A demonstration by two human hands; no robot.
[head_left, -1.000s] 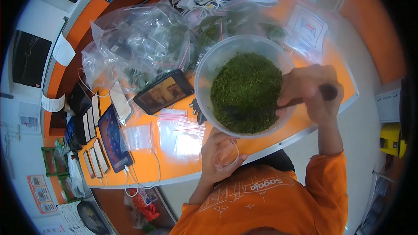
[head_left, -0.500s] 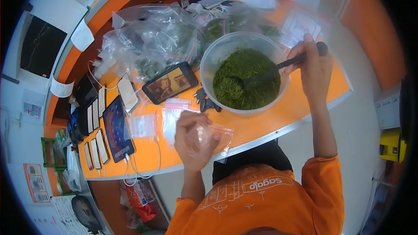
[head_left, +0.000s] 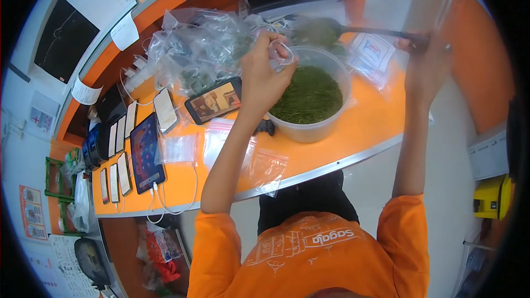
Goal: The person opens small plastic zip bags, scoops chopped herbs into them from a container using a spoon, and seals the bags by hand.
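My left hand (head_left: 266, 72) is raised at the left rim of a translucent plastic tub (head_left: 346, 96). Its fingers are closed on a small clear plastic bag (head_left: 281, 53), whose mouth looks spread in a loop. Chopped green herb (head_left: 309, 96) fills the lower part of the tub. To the right, my right hand (head_left: 428, 69) grips the handle of a black spoon (head_left: 375, 31). The spoon's bowl, blurred, is above the tub's far rim and seems to carry some green herb.
Several filled clear bags (head_left: 199, 44) lie heaped behind. A phone playing video (head_left: 214, 101), a tablet (head_left: 146, 154), several more phones (head_left: 125, 174) and flat zip bags (head_left: 179, 149) lie on the orange table (head_left: 320, 157). A white cable (head_left: 187, 207) hangs over the front edge.
My left hand has moved up from the table front to the tub's rim with a bag. My right hand has lifted the spoon out of the herb, up and rightward.
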